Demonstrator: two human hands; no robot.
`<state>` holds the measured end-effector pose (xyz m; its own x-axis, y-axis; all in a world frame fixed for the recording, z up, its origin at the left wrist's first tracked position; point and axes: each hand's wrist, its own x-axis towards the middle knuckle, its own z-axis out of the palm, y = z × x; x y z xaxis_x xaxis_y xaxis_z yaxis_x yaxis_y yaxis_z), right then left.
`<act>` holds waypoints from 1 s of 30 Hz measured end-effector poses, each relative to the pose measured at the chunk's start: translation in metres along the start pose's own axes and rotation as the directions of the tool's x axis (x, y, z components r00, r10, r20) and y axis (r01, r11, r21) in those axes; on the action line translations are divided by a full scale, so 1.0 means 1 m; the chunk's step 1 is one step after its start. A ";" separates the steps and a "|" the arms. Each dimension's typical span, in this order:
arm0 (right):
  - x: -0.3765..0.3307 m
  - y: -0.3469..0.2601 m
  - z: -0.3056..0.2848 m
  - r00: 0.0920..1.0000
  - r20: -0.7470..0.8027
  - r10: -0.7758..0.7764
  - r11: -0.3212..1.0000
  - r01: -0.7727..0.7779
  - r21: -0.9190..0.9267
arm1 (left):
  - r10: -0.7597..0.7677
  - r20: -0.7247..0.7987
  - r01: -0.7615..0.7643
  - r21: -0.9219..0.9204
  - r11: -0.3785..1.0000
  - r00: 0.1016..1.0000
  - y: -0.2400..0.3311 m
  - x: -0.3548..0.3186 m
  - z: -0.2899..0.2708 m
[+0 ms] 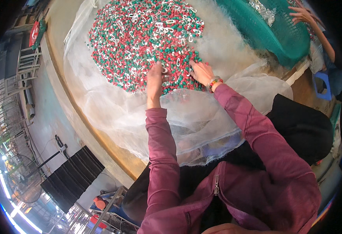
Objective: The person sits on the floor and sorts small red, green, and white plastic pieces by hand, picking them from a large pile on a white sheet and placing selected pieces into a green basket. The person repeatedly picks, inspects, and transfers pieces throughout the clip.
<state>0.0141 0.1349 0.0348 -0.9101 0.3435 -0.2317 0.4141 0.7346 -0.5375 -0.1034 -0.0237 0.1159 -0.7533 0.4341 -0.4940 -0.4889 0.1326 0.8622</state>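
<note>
A wide pile of small red and green pieces (120, 46) lies in front of me, with many white loop-shaped clips (170, 22) mixed through it. My left hand (154, 84) is at the pile's near edge. Its fingers are curled, and a white clip (164, 70) shows between thumb and fingers. To its right, my right hand (203, 73) reaches into the pile's near right side, its thumb and forefinger apart and touching the pieces. The other fingertips of that hand are partly hidden among them. A beaded bracelet (214, 83) circles the right wrist.
Sheer white netting (116, 113) lies under the pile and over my lap. At the far right stands a green mesh basket (284, 43) with silvery-white pieces in it, beside another person's hand (301, 15). A blue plastic stool (322, 85) and, lower left, a fan (23, 177) are around.
</note>
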 end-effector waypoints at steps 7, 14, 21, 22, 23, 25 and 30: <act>0.014 0.031 -0.005 0.983 -0.012 0.185 0.755 -0.134 0.642 | -0.009 0.286 0.114 -0.353 0.929 0.958 -0.009 -0.006 -0.008; -0.003 0.026 -0.001 0.991 -0.002 0.133 0.991 -0.133 0.002 | 0.188 0.062 -0.130 0.918 0.374 0.980 -0.086 0.022 0.057; 0.005 0.030 -0.017 0.983 0.152 0.101 0.704 -0.179 0.687 | 0.250 0.093 -0.202 0.866 0.457 0.964 -0.071 0.045 0.042; 0.003 0.033 -0.027 0.962 0.256 0.095 0.490 -0.269 0.829 | 0.256 0.120 -0.254 0.763 0.594 0.959 -0.063 0.041 0.032; -0.001 0.035 -0.037 0.934 0.352 0.060 0.242 -0.356 0.903 | 0.112 0.104 -0.151 0.543 0.826 0.988 -0.054 0.034 0.021; -0.007 0.037 -0.052 0.923 0.357 -0.143 -0.087 -0.371 0.925 | -0.039 0.184 0.030 0.047 0.998 0.982 -0.042 0.013 0.010; -0.012 0.031 -0.068 0.882 0.181 -0.436 -0.386 -0.365 0.847 | 0.200 0.416 0.091 -0.583 0.808 0.887 -0.026 -0.021 0.007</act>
<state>0.0387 0.1935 0.0757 -0.9854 -0.1234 -0.1168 0.1601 -0.9049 -0.3944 -0.0721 -0.0299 0.1046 -0.5835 0.7821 -0.2190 -0.7195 -0.3726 0.5861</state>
